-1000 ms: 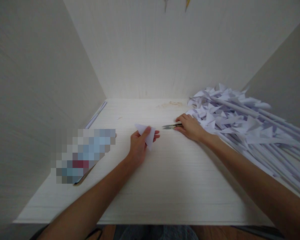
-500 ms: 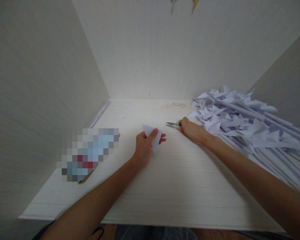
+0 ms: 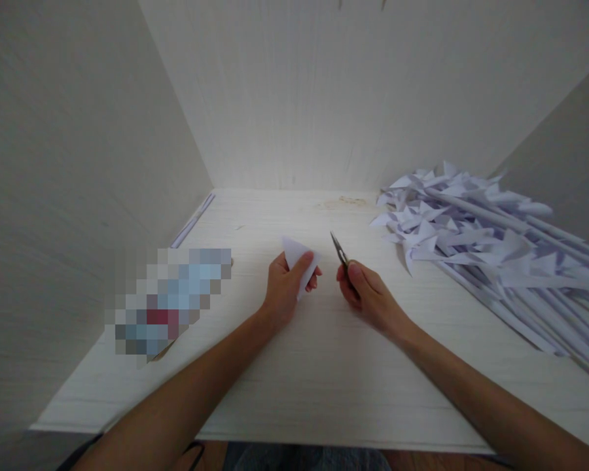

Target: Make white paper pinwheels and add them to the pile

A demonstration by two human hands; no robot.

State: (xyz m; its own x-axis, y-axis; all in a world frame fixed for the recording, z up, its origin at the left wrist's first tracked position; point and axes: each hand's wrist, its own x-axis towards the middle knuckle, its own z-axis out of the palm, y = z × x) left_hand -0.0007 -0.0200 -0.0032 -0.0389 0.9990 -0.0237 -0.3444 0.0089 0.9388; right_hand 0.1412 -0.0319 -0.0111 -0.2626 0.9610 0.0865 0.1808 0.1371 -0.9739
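Note:
My left hand (image 3: 285, 282) pinches a folded white paper triangle (image 3: 298, 252), thumb on top and fingers behind it. To its right, my right hand (image 3: 366, 288) is closed around a small pair of scissors (image 3: 338, 247), which look like thread snips. Their blades point up and away, slightly to the left, and stand apart from the paper. My fingers hide the handle. Both hands are over the middle of the white table (image 3: 343, 386).
Many white paper pinwheels (image 3: 451, 229) on rolled paper sticks lie piled at the right. A blurred-out, pixelated object (image 3: 177, 301) lies at the left. Thin paper sticks (image 3: 192, 221) rest along the left wall. Panels enclose the table at the back and sides.
My right hand has drawn nearer and turned, lifting the scissors so their blades swing from pointing left to pointing away. My left hand still holds the paper in nearly the same place.

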